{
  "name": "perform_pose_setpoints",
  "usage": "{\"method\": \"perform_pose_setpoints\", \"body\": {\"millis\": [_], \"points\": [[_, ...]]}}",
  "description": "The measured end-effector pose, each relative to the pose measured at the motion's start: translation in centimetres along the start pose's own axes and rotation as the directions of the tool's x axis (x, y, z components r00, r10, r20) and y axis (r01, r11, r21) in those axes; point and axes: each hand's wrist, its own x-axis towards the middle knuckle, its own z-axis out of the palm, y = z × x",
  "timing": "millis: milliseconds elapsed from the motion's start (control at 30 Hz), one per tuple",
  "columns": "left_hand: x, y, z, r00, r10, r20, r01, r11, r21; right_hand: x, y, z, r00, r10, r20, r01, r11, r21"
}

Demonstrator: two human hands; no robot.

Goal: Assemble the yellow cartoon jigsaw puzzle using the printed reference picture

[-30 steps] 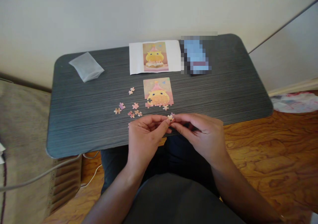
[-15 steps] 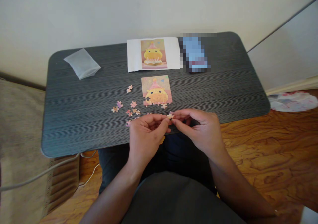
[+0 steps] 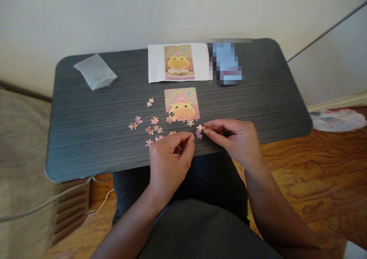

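Between the thumb and fingers of my right hand (image 3: 236, 138) is a small pale jigsaw piece (image 3: 200, 127), held low over the table just above a purple jigsaw piece (image 3: 198, 134). My left hand (image 3: 172, 155) is closed in a pinch to the left of it, with nothing showing at the fingertips. Ahead of both hands lies the partly joined jigsaw puzzle (image 3: 182, 102), a yellow animal in a pink party hat, its lower edge uneven with a gap at the left. Several loose jigsaw pieces (image 3: 155, 120) lie left of the puzzle; some are partly hidden behind my left hand.
Behind the puzzle lies a paper sheet (image 3: 156, 62) printed with the same picture. Beside it on the right is a blurred-out blue object (image 3: 228, 62). A translucent bag (image 3: 96, 71) rests at the table's (image 3: 94, 136) back left. The table's front edge is by my lap.
My hands have moved apart. My right hand has shifted right and forward with the pale piece, while my left hand has let go of it and stays pinched.
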Motion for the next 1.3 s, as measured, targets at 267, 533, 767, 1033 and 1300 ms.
{"method": "perform_pose_setpoints", "body": {"millis": [267,533,767,1033,1300], "points": [[0.8,-1.5,0.7,0.829,0.548,0.108,-0.523,0.692,0.498,3.0,0.8,-0.5,0.969,-0.208,0.133,0.233,0.95,-0.209],[1.5,-2.6,1.5,0.824,0.53,0.202,-0.533,0.602,0.595,3.1,0.9,-0.1,0.966,-0.218,0.138,0.246,0.94,-0.238],[1.5,-3.0,1.8,0.804,0.56,0.2,-0.553,0.579,0.599,3.1,1.1,0.0,0.965,-0.221,0.14,0.251,0.932,-0.263],[1.5,-3.1,1.8,0.778,0.609,0.154,-0.568,0.577,0.587,3.0,1.1,0.1,0.966,-0.235,0.109,0.254,0.941,-0.222],[1.7,-2.6,1.2,0.799,0.599,0.057,-0.533,0.66,0.53,2.0,0.5,0.2,0.971,-0.226,0.074,0.235,0.962,-0.143]]}}
